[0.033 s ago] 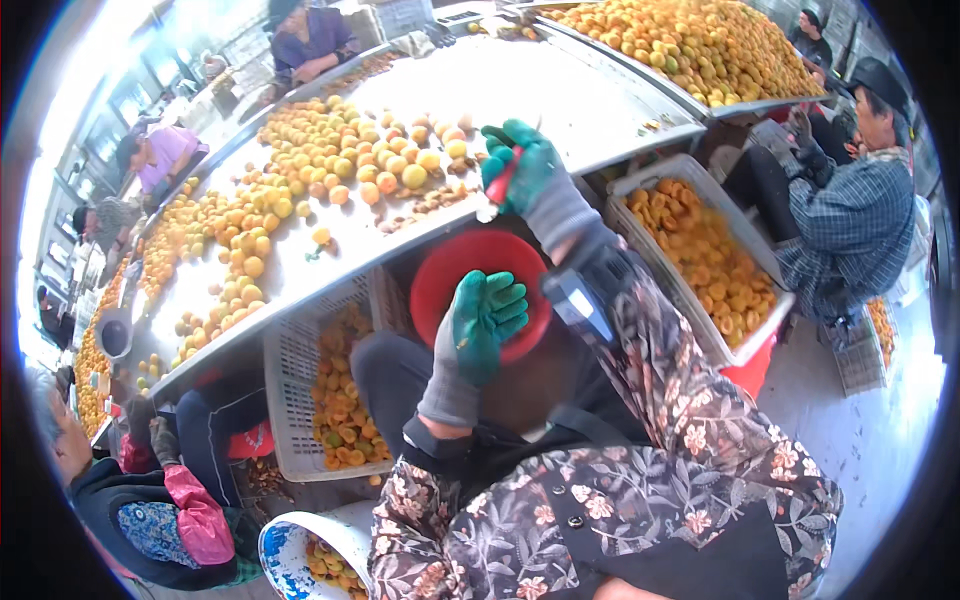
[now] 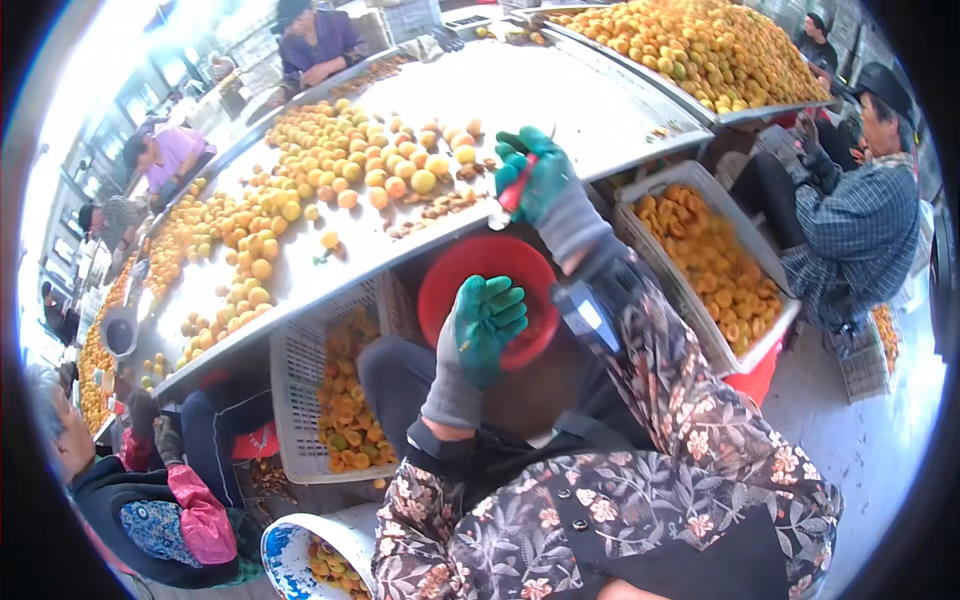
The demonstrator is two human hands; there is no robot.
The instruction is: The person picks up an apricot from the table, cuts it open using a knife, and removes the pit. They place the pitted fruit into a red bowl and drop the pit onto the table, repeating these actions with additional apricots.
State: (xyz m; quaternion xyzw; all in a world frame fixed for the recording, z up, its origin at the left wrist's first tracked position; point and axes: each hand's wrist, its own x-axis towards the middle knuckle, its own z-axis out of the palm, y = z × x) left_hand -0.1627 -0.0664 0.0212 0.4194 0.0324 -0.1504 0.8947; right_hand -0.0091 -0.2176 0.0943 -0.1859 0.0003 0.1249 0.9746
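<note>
My left hand (image 2: 484,325), in a grey glove with green coating, is held palm up above a red basin (image 2: 437,275). Its fingers are stretched out and it carries nothing that I can see. My right hand (image 2: 540,185), gloved alike, is closed around a red-handled tool (image 2: 514,190) at the near edge of the metal table (image 2: 400,255). What the tool's working end looks like is too small to make out. Closest to that hand on the table lie brown scraps (image 2: 445,205) and whole apricots (image 2: 395,187).
Crates of halved apricots stand on either side of me, one at left (image 2: 300,430) and one at right (image 2: 745,240). A white bucket (image 2: 290,545) is at my lower left. More apricots heap on a far tray (image 2: 700,50). Co-workers sit close at left (image 2: 150,520) and right (image 2: 860,220).
The whole view has shifted slightly, so the table and crates appear a little further right and down. Both hands keep nearly the same pose.
</note>
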